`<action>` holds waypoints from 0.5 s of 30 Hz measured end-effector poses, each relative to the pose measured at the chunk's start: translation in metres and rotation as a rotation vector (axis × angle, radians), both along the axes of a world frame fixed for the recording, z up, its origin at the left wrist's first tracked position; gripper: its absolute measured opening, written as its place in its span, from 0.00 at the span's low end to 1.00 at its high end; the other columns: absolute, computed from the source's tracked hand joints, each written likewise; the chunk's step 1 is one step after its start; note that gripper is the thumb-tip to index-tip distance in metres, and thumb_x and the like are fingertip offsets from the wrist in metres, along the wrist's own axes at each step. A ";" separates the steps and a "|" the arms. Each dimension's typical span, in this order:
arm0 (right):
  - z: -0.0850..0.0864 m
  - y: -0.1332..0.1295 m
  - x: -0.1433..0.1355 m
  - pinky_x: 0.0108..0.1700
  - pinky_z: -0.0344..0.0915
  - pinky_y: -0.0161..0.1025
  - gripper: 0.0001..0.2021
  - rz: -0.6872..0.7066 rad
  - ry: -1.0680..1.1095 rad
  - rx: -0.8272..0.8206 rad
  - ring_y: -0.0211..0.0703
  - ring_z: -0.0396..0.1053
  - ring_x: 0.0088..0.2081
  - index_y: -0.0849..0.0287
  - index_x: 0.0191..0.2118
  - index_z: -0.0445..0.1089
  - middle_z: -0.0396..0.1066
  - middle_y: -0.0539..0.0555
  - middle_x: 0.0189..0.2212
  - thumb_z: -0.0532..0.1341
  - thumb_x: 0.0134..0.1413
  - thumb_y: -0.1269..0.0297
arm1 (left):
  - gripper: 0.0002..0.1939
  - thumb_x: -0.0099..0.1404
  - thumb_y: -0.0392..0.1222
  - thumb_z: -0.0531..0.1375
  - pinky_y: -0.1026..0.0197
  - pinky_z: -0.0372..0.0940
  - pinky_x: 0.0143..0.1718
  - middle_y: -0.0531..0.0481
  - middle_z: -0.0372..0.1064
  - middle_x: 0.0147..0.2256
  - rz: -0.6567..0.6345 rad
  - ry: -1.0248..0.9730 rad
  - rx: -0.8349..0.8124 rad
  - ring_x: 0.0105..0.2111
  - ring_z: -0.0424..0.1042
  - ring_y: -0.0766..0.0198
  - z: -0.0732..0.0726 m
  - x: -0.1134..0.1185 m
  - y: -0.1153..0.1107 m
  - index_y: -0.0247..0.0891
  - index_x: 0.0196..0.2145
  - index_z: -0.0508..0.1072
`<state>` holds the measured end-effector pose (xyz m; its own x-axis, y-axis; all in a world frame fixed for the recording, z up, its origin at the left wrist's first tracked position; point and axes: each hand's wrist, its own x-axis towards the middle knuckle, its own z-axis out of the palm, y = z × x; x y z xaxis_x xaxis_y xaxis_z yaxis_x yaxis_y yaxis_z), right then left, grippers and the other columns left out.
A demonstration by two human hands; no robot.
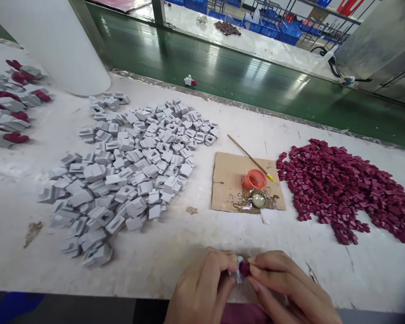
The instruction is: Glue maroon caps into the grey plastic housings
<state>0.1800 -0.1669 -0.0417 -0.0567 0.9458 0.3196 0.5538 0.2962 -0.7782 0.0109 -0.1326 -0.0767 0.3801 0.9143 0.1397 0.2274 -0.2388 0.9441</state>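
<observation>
Over the white tabletop (138, 274), by a green belt (155, 54): gripping one grey piece (239, 261) in the left hand (202, 283), pinching one maroon piece (245, 270) in the right hand (290, 281), right of the grey, seemingly touching. Can't tell long axes. Seeing one red cup (256, 179), one stick (245, 151); can't count grey heap (145, 164) or maroon heap (340, 184).

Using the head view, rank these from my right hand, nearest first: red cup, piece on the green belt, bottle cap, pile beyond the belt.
1. Bottle cap: ahead of the right hand, on the cardboard.
2. Red cup: just past the cap.
3. Piece: farther, leftward, on the green belt.
4. Pile: beyond the belt.
</observation>
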 end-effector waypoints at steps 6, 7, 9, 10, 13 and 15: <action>0.002 0.006 0.000 0.35 0.75 0.31 0.13 0.025 -0.007 -0.038 0.40 0.76 0.35 0.57 0.41 0.72 0.75 0.54 0.34 0.62 0.53 0.80 | 0.12 0.61 0.27 0.60 0.71 0.69 0.38 0.56 0.76 0.33 0.003 0.028 0.024 0.33 0.78 0.66 0.002 -0.002 0.003 0.45 0.37 0.70; 0.001 0.006 -0.001 0.36 0.75 0.30 0.12 0.016 -0.005 -0.038 0.39 0.76 0.36 0.57 0.41 0.72 0.75 0.54 0.34 0.61 0.54 0.79 | 0.12 0.61 0.28 0.61 0.71 0.69 0.38 0.56 0.76 0.32 0.012 0.027 0.009 0.32 0.78 0.65 0.002 -0.001 0.003 0.45 0.36 0.71; -0.002 0.004 -0.001 0.40 0.74 0.28 0.11 0.015 -0.018 -0.031 0.38 0.76 0.38 0.56 0.44 0.71 0.75 0.53 0.36 0.61 0.57 0.75 | 0.12 0.59 0.28 0.61 0.71 0.69 0.36 0.58 0.76 0.31 0.012 0.016 -0.040 0.31 0.77 0.65 0.002 -0.001 0.004 0.46 0.35 0.72; -0.005 0.002 -0.001 0.42 0.73 0.28 0.13 0.028 -0.033 -0.024 0.38 0.76 0.40 0.55 0.48 0.70 0.76 0.53 0.38 0.61 0.58 0.72 | 0.14 0.59 0.27 0.61 0.71 0.69 0.36 0.58 0.76 0.32 0.010 -0.001 -0.082 0.32 0.77 0.65 0.003 -0.001 0.005 0.47 0.36 0.74; -0.016 -0.006 0.007 0.43 0.74 0.30 0.25 -0.025 -0.034 -0.006 0.41 0.77 0.41 0.52 0.62 0.59 0.76 0.55 0.44 0.61 0.60 0.62 | 0.22 0.58 0.27 0.62 0.68 0.68 0.39 0.56 0.74 0.36 -0.005 -0.127 -0.267 0.37 0.75 0.64 0.006 -0.005 0.009 0.53 0.45 0.76; -0.028 -0.011 0.016 0.39 0.75 0.32 0.26 -0.127 0.024 0.013 0.41 0.77 0.37 0.51 0.63 0.57 0.76 0.56 0.44 0.60 0.61 0.62 | 0.21 0.59 0.34 0.66 0.67 0.67 0.40 0.53 0.71 0.39 -0.034 -0.261 -0.413 0.39 0.73 0.64 0.009 -0.010 0.013 0.54 0.47 0.76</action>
<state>0.1961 -0.1782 -0.0700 0.0714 0.9406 0.3318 0.5690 0.2348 -0.7881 0.0006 -0.1197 -0.0680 0.4115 0.9010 -0.1374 -0.0312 0.1646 0.9859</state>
